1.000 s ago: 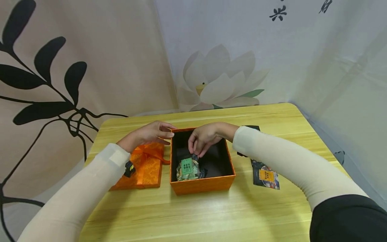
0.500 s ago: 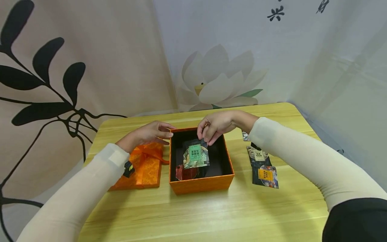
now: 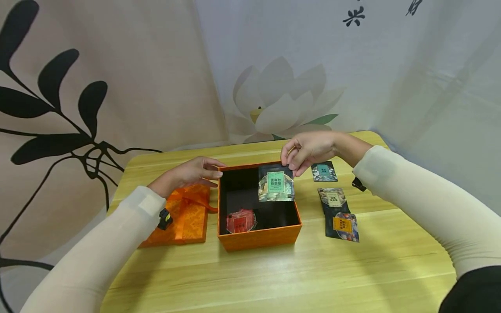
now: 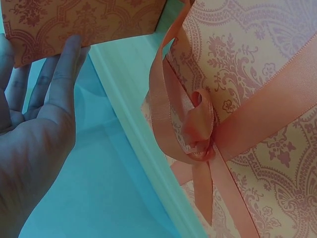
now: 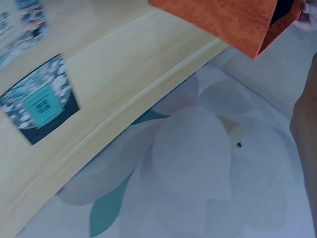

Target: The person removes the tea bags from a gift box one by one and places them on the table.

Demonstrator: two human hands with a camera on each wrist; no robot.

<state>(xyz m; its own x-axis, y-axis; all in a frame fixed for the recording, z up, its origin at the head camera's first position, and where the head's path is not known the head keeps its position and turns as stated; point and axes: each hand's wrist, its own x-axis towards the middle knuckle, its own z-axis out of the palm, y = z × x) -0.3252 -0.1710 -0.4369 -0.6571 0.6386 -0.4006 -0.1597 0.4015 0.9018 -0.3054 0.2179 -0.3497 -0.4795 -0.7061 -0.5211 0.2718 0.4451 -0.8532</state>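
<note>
My right hand [image 3: 309,150] pinches the top edge of a dark food sachet [image 3: 275,184] with a green label. It holds the sachet at the right side of the open orange box [image 3: 260,239], overlapping the rim in the head view. Inside the box, a red sachet [image 3: 240,221] lies at the near left of the black interior. My left hand [image 3: 192,174] rests extended fingers against the box's left side near the far corner. The left wrist view shows those fingers [image 4: 64,74] on the patterned outer wall.
Left of the box lies its orange lid [image 3: 195,224] with a ribbon bow [image 4: 198,129]. To the right on the wooden table [image 3: 258,278] are a blue-labelled sachet [image 3: 324,171], a cream-labelled one [image 3: 333,200] and an orange-labelled one [image 3: 342,226]. A printed curtain [image 3: 156,78] hangs behind.
My right hand has lifted the green-labelled sachet from inside the box, up and to the right, uncovering the red sachet. My left hand has stayed at the box's side.
</note>
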